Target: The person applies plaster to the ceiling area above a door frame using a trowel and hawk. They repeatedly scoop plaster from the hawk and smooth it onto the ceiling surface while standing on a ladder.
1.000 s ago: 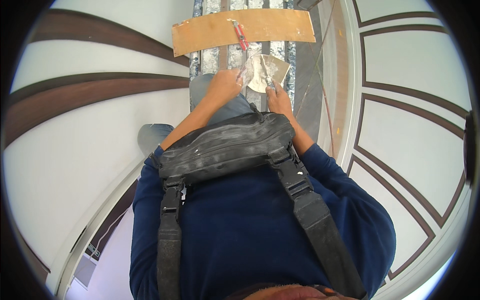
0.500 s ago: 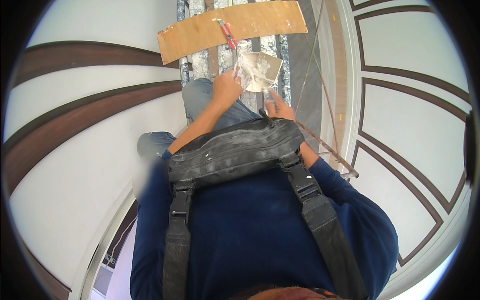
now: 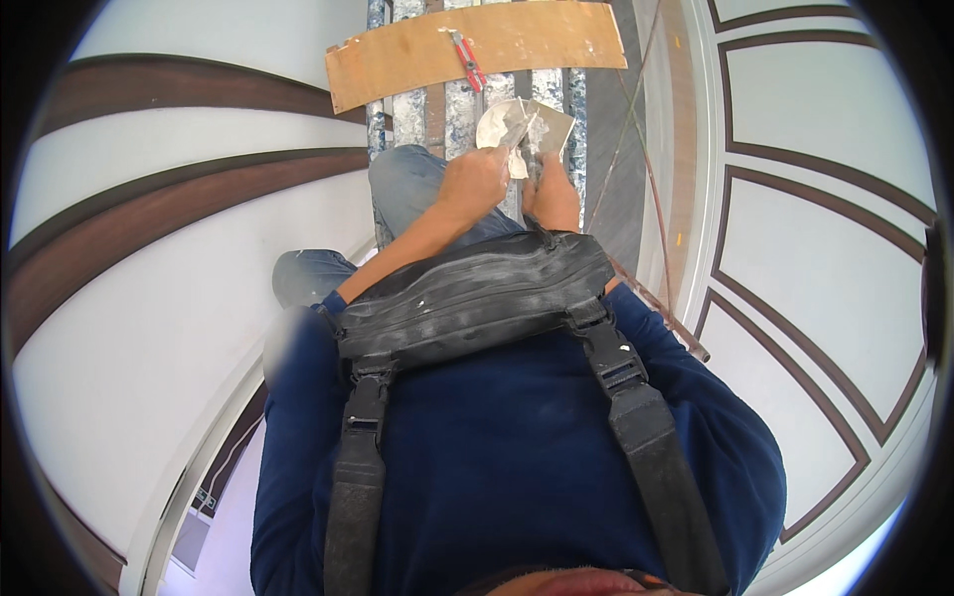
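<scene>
My left hand [image 3: 475, 185] is closed around a putty knife whose blade [image 3: 516, 133] carries white putty. Close beside it, my right hand [image 3: 554, 195] grips a broad, square-bladed putty knife [image 3: 557, 129]. The two blades meet or overlap, with wet putty [image 3: 518, 167] clinging between them. Just beyond my fingers is a round white dish [image 3: 489, 126] with putty in it, partly covered by the tools. Both handles are mostly hidden in my hands.
A paint-splashed slatted platform [image 3: 460, 99] lies under the dish. Across it rests a thin wooden board [image 3: 397, 68] with a red utility knife [image 3: 467, 62] on it. My knee [image 3: 405, 179] is at the left; a rusty metal rod [image 3: 648, 164] runs along the right.
My left hand has moved right, bringing its putty knife over the dish against the broad blade. My right hand has shifted slightly, and its fingers now point up toward the blade.
</scene>
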### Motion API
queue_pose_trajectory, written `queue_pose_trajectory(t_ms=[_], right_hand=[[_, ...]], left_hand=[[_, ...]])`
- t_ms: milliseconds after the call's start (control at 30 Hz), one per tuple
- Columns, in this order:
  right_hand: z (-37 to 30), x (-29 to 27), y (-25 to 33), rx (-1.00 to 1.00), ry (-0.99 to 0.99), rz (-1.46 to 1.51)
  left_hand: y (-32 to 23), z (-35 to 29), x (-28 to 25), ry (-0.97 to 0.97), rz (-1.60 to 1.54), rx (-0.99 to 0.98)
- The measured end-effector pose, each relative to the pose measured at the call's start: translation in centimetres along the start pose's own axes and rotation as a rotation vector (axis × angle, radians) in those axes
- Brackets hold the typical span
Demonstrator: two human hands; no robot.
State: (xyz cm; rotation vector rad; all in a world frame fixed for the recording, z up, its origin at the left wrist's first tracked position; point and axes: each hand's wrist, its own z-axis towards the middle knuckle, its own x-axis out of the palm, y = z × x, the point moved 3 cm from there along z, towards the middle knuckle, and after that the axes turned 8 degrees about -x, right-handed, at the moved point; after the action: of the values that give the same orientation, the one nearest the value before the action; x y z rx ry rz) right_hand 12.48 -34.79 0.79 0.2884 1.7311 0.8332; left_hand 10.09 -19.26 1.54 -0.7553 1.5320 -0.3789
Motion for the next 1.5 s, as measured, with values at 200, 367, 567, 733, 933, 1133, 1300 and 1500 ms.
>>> queue_pose_trajectory(t_ms=[200, 367, 567, 733, 933, 1133, 1300, 1500], right_hand=[[-2.6, -1.7, 1.0, -0.053, 0.068, -0.047], [-6.3, -5.5, -1.9, 0.078, 0.047, 0.028], [-1.9, -12.5, -10.2, 0.317, 0.104, 0.189], [3.5, -12.8, -10.9, -0.209, 0.151, -0.189], [8.6, -8.9, -5.5, -0.179, 0.344, -0.16], [8.3, -8.3, -4.5, -0.126, 0.515, -0.125], [6.9, -8.8, -3.8, -0.145, 0.577, -0.156], [7.3, -9.9, -4.0, -0.197, 0.612, -0.143]], left_hand=[[1.2, 1.0, 0.2, 0.018, 0.09, -0.035], [1.7, 1.3, 1.0, -0.017, 0.136, 0.029], [3.0, 1.0, -2.0, -0.209, 0.314, 0.332], [4.3, 3.1, -5.2, -0.19, 0.266, 0.416], [3.5, 4.2, -6.2, -0.165, 0.256, 0.497], [2.6, 4.6, -6.2, -0.082, 0.275, 0.483], [2.9, 5.2, -4.6, 0.058, 0.379, 0.482], [3.2, 6.0, -3.4, 0.129, 0.481, 0.407]])
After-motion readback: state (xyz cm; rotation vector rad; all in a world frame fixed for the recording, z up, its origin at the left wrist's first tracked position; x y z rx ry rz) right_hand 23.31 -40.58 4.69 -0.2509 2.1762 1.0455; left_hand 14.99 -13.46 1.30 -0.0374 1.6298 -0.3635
